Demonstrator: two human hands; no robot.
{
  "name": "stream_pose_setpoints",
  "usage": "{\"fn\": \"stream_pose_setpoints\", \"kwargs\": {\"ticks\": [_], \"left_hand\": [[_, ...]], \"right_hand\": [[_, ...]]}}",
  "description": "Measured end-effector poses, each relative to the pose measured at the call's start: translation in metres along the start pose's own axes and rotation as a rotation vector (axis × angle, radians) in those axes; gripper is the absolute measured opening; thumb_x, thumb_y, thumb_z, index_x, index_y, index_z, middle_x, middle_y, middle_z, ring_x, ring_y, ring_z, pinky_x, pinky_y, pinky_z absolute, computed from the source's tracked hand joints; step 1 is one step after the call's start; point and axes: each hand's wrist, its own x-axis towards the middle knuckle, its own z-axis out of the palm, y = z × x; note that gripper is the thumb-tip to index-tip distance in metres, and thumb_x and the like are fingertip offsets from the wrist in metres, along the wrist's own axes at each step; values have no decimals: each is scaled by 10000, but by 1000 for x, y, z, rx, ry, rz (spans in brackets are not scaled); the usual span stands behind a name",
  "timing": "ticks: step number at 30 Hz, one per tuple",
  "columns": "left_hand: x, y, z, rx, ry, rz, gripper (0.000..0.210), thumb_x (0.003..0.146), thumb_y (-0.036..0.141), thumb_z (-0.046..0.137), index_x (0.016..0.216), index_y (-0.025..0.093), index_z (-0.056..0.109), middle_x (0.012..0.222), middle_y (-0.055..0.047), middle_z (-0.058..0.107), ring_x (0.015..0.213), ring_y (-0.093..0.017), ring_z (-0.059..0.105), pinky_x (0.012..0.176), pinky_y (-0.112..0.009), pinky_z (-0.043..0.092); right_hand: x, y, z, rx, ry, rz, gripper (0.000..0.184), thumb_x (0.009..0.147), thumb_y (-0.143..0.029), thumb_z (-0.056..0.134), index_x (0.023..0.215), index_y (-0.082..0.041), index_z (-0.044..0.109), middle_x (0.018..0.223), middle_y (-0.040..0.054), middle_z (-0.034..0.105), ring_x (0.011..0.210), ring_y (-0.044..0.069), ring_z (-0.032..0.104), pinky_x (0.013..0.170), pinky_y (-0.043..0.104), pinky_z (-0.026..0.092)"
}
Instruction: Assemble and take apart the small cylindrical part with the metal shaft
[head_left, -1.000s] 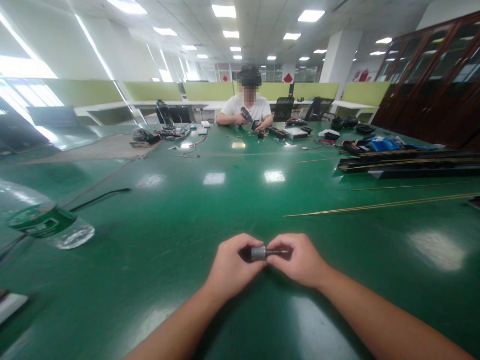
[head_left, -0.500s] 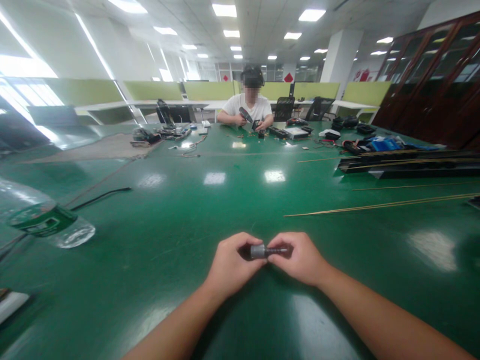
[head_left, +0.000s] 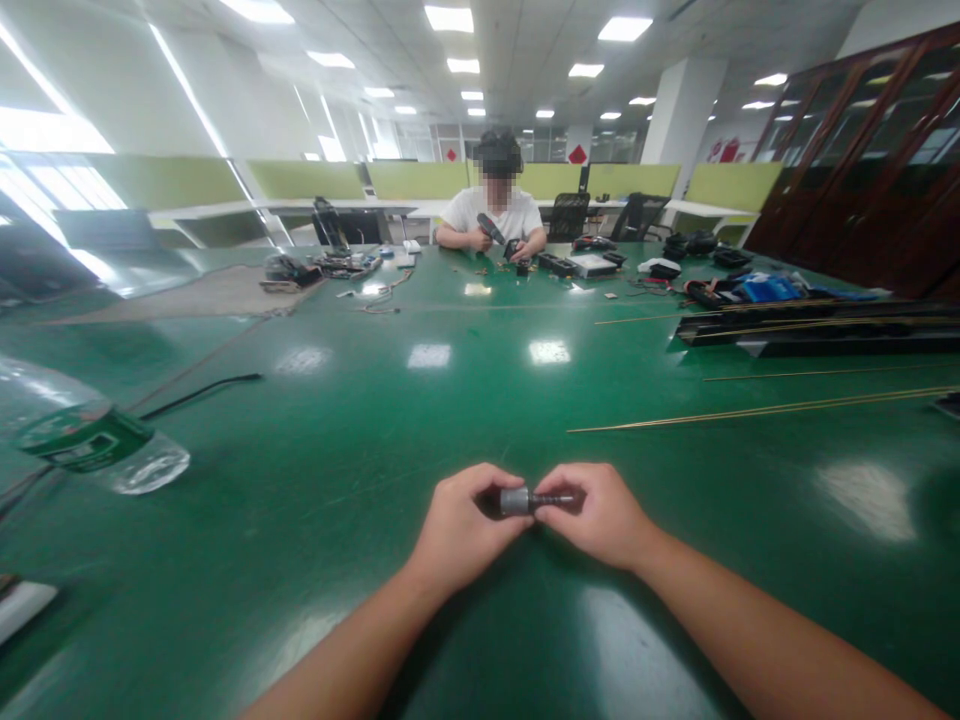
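Note:
Just above the green tabletop (head_left: 360,400), a small grey metal cylinder with a thin, dark, ridged shaft (head_left: 515,501) lies level between my two hands. Thumb and fingers of my left hand (head_left: 459,525) are closed round the cylinder end. My right hand (head_left: 596,515) pinches about the shaft, whose tip points right towards the palm. Both sets of fingertips nearly meet at the middle of the piece. Part of its left end is hidden by my left fingers.
A clear plastic bottle with a green label (head_left: 90,435) lies at the left, near a black cable (head_left: 202,395). Thin brass-coloured rods (head_left: 750,412) and black rails (head_left: 817,328) lie right. Across the table sits a co-worker (head_left: 491,215) holding a power drill (head_left: 491,229).
My hands and the grey cylinder stay practically where they were. The co-worker's head has shifted slightly to the left.

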Motion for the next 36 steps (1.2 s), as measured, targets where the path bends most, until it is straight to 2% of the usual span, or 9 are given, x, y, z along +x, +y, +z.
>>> {"fn": "stream_pose_setpoints", "kwargs": {"ticks": [10,36], "left_hand": [[1,-2,-1,21,1,-12,251,636,169,830,856,230,728,864,15,728,805,-175,672,731,-272,485],[3,1,-2,1,-2,-53,226,639,174,814,848,208,733,853,-12,730,794,-193,665,725,-283,485]], "right_hand": [[0,-2,-2,-53,3,5,95,729,-147,728,814,-174,759,725,22,742,628,160,654,575,232,457],[1,-2,-4,-63,-4,33,97,731,-152,710,815,-166,757,705,21,729,590,147,622,548,221,445]]}}
